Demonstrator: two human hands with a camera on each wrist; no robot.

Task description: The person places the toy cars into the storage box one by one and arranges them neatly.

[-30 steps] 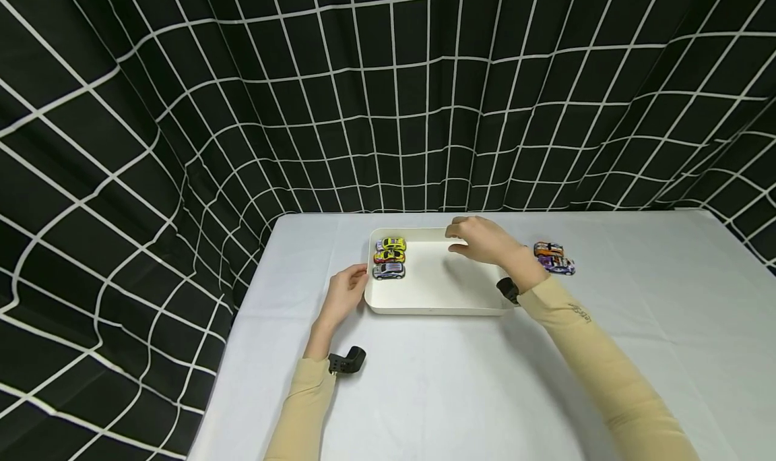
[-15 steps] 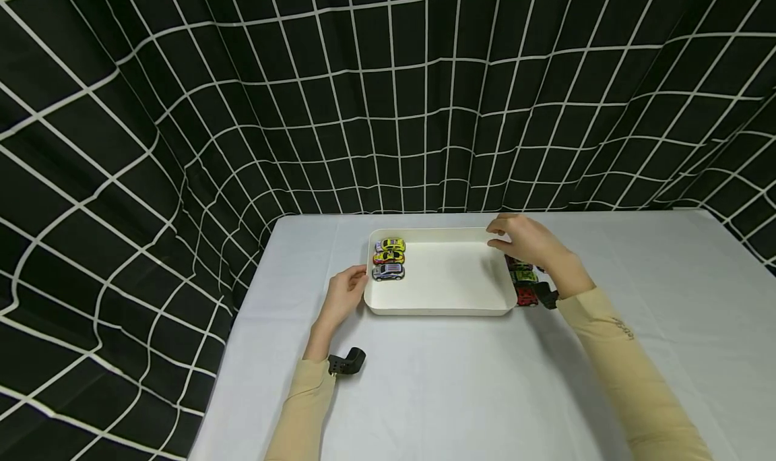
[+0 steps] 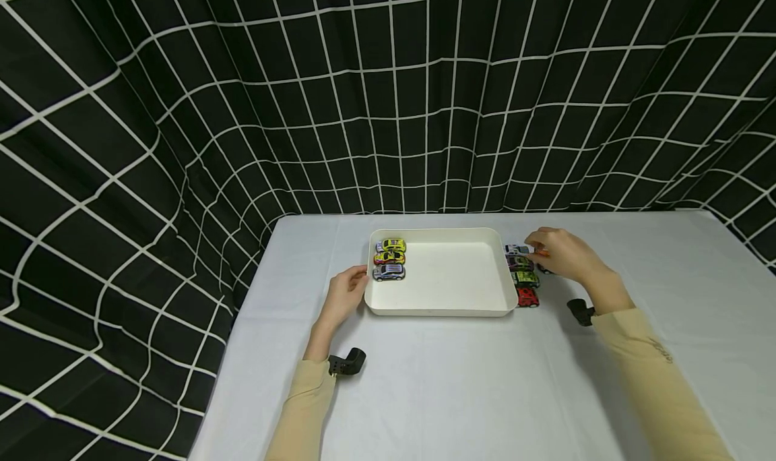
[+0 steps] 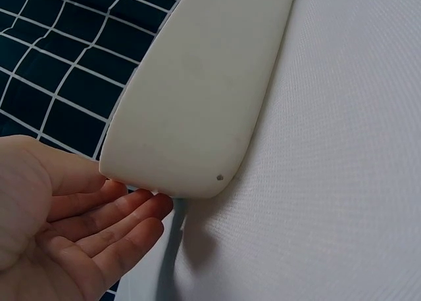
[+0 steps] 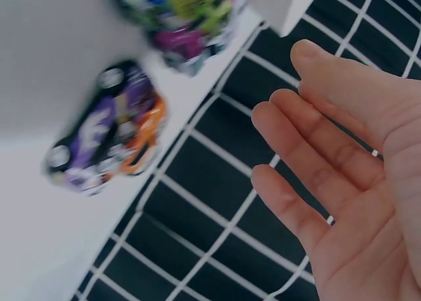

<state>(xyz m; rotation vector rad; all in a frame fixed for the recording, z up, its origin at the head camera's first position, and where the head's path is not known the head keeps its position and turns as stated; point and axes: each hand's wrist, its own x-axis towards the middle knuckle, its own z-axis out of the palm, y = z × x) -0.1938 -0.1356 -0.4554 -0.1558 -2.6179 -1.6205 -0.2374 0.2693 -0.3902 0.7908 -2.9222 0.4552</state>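
Observation:
My left hand (image 3: 345, 292) rests at the left wall of a white tray (image 3: 442, 312); in the left wrist view its extended fingertips (image 4: 161, 202) touch the tray's end. Inside the tray, along its left side, stand a yellow toy car (image 3: 394, 244), a red-and-yellow toy car (image 3: 389, 257) and a silver toy car (image 3: 389, 272). My right hand (image 3: 560, 253) is above the toy cars right of the tray, its fingers loosely bent with nothing between them. Under it, partly hidden, are an orange toy car (image 5: 148, 130) and a purple toy car (image 5: 89, 133).
Along the tray's right wall stand a white toy car (image 3: 516, 250), a dark purple one (image 3: 520, 263), a green one (image 3: 526, 279) and a red one (image 3: 527, 297). White cloth covers the table (image 3: 424, 393). A black gridded curtain (image 3: 424, 110) hangs behind and to the left.
My right hand has moved right, from over the tray to over the toy cars beside it. The left hand and the three cars in the tray have stayed in place.

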